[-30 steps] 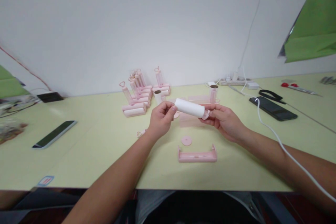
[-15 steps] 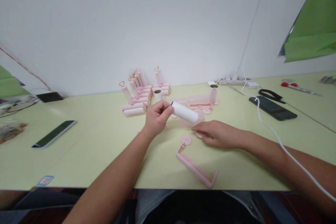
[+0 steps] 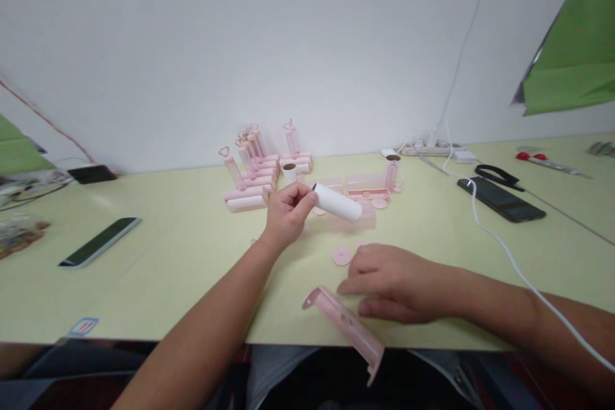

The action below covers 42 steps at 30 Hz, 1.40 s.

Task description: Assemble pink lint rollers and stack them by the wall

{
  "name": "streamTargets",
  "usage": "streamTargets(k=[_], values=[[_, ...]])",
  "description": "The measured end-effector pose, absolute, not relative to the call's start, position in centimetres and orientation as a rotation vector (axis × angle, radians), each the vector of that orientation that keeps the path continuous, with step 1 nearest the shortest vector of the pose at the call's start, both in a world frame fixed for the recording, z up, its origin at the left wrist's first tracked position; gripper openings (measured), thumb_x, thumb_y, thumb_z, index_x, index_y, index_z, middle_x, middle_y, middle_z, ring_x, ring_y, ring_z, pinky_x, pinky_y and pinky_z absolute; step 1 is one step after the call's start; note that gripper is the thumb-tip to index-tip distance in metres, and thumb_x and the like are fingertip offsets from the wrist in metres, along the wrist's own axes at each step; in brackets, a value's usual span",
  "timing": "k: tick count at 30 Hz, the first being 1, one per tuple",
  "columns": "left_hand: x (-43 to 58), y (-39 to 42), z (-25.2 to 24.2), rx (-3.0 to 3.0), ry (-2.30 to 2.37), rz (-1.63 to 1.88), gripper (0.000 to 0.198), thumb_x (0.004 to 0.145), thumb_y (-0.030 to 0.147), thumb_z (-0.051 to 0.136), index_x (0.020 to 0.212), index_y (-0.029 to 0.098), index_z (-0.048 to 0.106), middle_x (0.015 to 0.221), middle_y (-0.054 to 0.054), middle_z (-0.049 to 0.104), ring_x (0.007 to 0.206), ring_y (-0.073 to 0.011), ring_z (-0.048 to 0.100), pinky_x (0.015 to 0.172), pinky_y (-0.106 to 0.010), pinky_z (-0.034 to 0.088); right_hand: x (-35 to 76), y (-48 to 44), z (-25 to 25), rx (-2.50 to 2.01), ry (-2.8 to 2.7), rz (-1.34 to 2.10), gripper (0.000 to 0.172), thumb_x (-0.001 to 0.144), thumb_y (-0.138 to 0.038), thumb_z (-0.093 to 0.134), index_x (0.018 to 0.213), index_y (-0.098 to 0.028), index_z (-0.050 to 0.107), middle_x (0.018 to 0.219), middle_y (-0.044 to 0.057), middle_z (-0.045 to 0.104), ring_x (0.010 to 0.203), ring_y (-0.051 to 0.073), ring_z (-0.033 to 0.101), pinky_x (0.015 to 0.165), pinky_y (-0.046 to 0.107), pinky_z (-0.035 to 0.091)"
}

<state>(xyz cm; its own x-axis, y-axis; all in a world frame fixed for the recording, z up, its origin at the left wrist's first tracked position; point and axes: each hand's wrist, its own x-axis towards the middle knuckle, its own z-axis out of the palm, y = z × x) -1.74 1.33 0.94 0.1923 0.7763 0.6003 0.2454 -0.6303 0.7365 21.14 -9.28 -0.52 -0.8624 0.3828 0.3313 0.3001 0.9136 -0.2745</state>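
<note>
My left hand pinches one end of a white roll with a dark, hollow core, held tilted above the table. Close to the table's front edge, my right hand has its index finger and thumb apart, with nothing visible between them. Its fingertips are beside a long pink plastic holder with bent ends, whose lower end reaches past the edge. I cannot tell whether they touch. A pink disc with a small central hole lies by the right hand; another disc is partly hidden behind it.
Several pink rollers with heart-topped handles stand at the back. White rolls, translucent pink covers and a pink tray-like part lie beyond my hands. Phones flank the work. A white cable crosses my right forearm.
My right hand has moved from the disc toward the front edge. The pink holder has turned over and shifted toward me, past the edge. My left hand stays put with the roll.
</note>
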Motion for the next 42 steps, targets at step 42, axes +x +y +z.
streamTargets(k=[42], values=[[-2.2, 1.9, 1.1, 1.820, 0.974, 1.622, 0.023, 0.081, 0.034, 0.068, 0.068, 0.017, 0.060, 0.049, 0.005, 0.049, 0.043, -0.0072, 0.041, 0.044, -0.022, 0.032, 20.5, -2.7, -1.1, -1.105, -2.941, -0.385, 0.016, 0.090, -0.013, 0.057, 0.091, -0.012, 0.074, 0.089, 0.014, 0.067, 0.082, 0.024, 0.060, 0.065, 0.031, 0.042]])
